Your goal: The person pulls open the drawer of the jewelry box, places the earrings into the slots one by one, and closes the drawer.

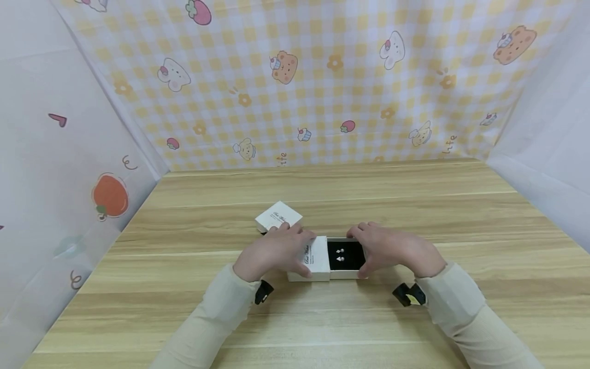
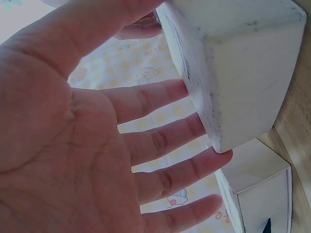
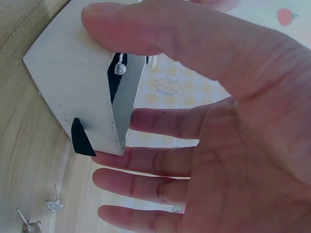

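Note:
A small white jewellery box lies in front of me, its sleeve (image 1: 320, 253) on the left and its drawer (image 1: 349, 274) slid partly out to the right. In the drawer, a pair of silvery earrings (image 1: 341, 255) with round beads sits on black lining. My left hand (image 1: 278, 251) holds the sleeve, thumb at the near side and fingers across the top and far side. The right hand (image 1: 389, 251) grips the drawer's outer end between thumb and fingers. A black ribbon tab (image 3: 81, 138) sticks out of the drawer's end in the right wrist view.
Behind the left hand rests a second white box (image 1: 278, 216) with printed lettering, set at an angle. Loose stud earrings (image 3: 54, 205) lie on the wooden table (image 1: 332, 328) near the right hand. A checked cloth (image 1: 322, 97) hangs at the back.

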Demonstrator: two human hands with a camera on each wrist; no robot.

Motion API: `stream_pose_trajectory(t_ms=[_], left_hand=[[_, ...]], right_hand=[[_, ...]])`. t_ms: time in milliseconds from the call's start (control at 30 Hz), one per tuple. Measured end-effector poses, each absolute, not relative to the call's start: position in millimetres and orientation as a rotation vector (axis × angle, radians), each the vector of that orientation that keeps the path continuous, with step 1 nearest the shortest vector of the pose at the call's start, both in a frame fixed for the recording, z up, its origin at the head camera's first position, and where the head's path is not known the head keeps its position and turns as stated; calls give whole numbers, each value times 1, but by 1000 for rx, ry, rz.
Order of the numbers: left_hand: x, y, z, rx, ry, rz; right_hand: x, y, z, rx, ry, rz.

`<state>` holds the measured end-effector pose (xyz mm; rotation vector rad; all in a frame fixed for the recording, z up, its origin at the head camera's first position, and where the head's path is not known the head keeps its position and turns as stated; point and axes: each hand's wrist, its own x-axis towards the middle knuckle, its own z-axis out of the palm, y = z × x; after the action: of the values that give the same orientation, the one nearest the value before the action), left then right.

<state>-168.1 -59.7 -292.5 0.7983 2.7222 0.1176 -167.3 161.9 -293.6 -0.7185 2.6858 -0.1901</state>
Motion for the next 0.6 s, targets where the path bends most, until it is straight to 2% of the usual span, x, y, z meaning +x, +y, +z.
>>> stream_pose_trajectory(t_ms=[600], left_hand=[[-167,-58,-293,788,2726,130]], right_hand=[[-166,161,-293,-755,2676,-204]])
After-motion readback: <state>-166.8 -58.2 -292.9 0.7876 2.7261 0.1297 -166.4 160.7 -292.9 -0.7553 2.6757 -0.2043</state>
